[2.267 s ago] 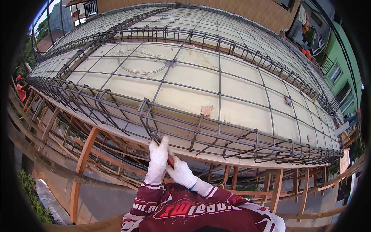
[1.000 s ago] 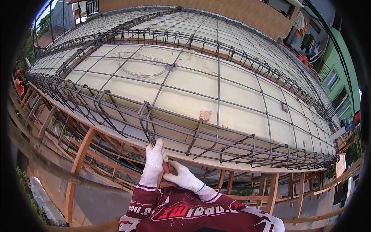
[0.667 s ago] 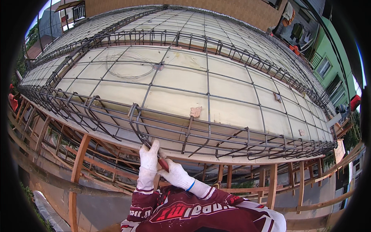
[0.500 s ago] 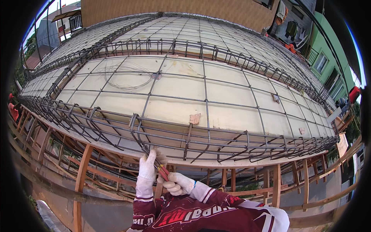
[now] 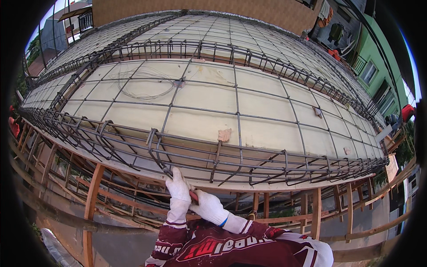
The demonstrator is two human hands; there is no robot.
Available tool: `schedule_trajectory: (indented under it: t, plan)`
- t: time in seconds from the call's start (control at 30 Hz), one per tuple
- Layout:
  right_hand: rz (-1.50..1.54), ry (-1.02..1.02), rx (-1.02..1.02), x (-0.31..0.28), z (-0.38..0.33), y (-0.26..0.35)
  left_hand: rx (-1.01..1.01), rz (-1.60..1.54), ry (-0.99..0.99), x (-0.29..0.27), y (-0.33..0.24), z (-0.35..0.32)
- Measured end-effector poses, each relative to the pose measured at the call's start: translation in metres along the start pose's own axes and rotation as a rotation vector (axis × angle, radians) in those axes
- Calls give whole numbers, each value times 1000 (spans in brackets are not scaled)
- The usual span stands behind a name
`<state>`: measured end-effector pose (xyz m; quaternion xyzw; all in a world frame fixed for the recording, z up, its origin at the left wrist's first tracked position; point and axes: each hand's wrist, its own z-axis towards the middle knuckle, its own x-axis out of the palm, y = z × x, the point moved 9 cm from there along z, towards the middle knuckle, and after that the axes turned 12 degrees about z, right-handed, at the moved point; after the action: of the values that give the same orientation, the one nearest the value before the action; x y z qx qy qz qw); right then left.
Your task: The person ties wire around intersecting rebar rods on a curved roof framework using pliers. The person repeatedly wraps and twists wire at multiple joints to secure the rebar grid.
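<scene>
At the near edge of the slab, my gloved left hand is closed, its fingertips against the lower bars of a rebar cage. What its fingers pinch is hidden. Just to its right, my gloved right hand is wrapped around the red handle of pliers. Both hands almost touch, and the left one covers the jaws. Bent stirrups cross the long bars directly above my fingers.
A rebar grid lies over pale panels, with a loose wire coil and a broken brick piece on it. Wooden posts and rails stand below the edge. A person in red is at the far left.
My right hand has turned and moved up closer to my left, covering more of the pliers' handles. The left hand stays at the same bars, with its wrist shifted slightly right.
</scene>
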<state>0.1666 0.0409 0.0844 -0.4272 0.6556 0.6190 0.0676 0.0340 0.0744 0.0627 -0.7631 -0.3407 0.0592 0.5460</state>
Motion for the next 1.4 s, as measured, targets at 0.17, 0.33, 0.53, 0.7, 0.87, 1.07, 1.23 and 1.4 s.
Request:
schedule_trajectory:
  t: [0.17, 0.33, 0.53, 0.7, 0.87, 1.07, 1.23, 1.4]
  plan:
    - [850, 388, 49, 53, 1, -21, 101, 124, 129, -13, -24, -10]
    - [1726, 996, 156, 77, -16, 1, -122, -139, 371, -5, -5, -21]
    - [793, 26, -161, 7, 7, -23, 95, 148, -33, -7, -10, -6]
    - [287, -131, -159, -4, 2, -12, 173, 267, -74, -5, -20, -10]
    - [1975, 963, 314, 63, -17, -3, 97, 19, 213, -13, -11, -5]
    - [1088, 343, 98, 56, 18, -47, 78, 91, 90, -12, -7, 1]
    - [427, 54, -251, 4, 1, -21, 199, 251, -91, -10, -21, -8]
    - [805, 171, -32, 21, 8, -36, 223, 221, 154, -8, -21, -3]
